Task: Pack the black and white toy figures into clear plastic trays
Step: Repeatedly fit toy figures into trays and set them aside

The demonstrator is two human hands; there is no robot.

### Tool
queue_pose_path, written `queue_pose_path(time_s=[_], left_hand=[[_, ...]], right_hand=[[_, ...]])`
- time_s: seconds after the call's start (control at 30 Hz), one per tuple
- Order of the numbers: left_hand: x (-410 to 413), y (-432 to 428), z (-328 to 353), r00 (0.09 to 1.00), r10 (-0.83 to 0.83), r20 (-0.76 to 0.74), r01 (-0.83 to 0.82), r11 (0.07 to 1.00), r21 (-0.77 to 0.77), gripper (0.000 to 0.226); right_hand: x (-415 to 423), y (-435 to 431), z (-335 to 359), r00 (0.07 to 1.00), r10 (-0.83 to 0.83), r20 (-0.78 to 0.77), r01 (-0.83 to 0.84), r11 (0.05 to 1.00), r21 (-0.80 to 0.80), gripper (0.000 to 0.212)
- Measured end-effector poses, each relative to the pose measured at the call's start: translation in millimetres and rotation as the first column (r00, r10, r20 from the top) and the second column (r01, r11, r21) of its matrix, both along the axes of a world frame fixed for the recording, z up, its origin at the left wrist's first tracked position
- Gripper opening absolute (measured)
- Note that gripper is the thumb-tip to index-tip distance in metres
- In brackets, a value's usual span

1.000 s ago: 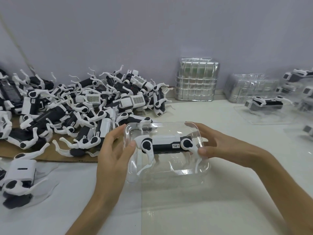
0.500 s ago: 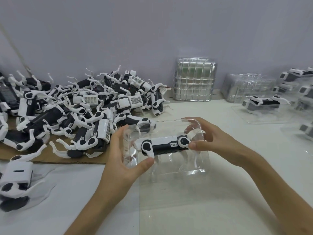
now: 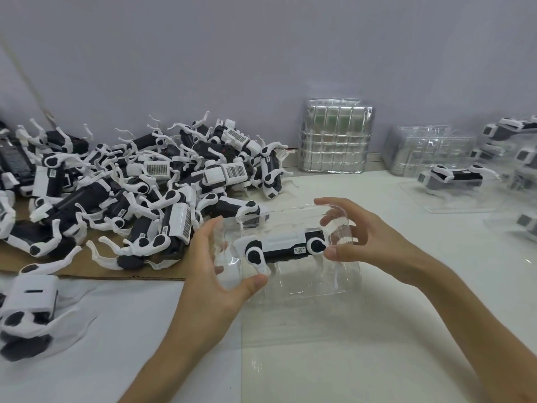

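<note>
Head view: the left hand and the right hand each have a grip closed on one end of a clear tray, thumbs on its near face and fingers curled round the far side, over the white surface. One black and white toy figure sits inside this tray, lengthwise between the hands. A pile of loose figures lies on cardboard at left, and a stack of trays stands by the wall.
</note>
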State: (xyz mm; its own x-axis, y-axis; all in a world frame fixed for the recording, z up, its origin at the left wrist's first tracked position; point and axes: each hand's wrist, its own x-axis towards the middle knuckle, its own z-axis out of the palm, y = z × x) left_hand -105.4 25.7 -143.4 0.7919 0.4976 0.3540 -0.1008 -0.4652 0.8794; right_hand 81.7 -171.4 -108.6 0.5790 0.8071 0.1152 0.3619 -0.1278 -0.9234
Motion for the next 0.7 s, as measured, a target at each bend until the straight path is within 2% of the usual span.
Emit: queue_pose_path(time_s=[0.1,0.2,0.37,0.5,0.7], left_hand=[[0,-1,1,0.999,0.035,0.000,-0.035,0.997,-0.068,0.092],[1,0,3,0.998,0.065,-0.018,-0.068,0.974,-0.216,0.085],[0,2,2,0.984,-0.167,-0.062,0.117,0.869,-0.481,0.075],[-2,4,2,0.964,-0.264,-0.030,0.215,0.841,-0.497,0.062],[-3,12,6,0.972,-0.236,-0.016,0.202,0.861,-0.467,0.061]], right_hand=[[-2,1,2,0.999,-0.007,-0.039,0.009,0.998,0.061,0.074],[-3,1,4,0.996,-0.017,-0.090,0.034,0.983,0.183,0.073],[-7,3,5,0.994,-0.026,-0.109,0.051,0.971,0.235,0.072],[-7,3,8,0.993,-0.021,-0.116,0.049,0.968,0.245,0.076],[-3,1,10,0.992,-0.057,-0.109,0.083,0.964,0.252,0.078]])
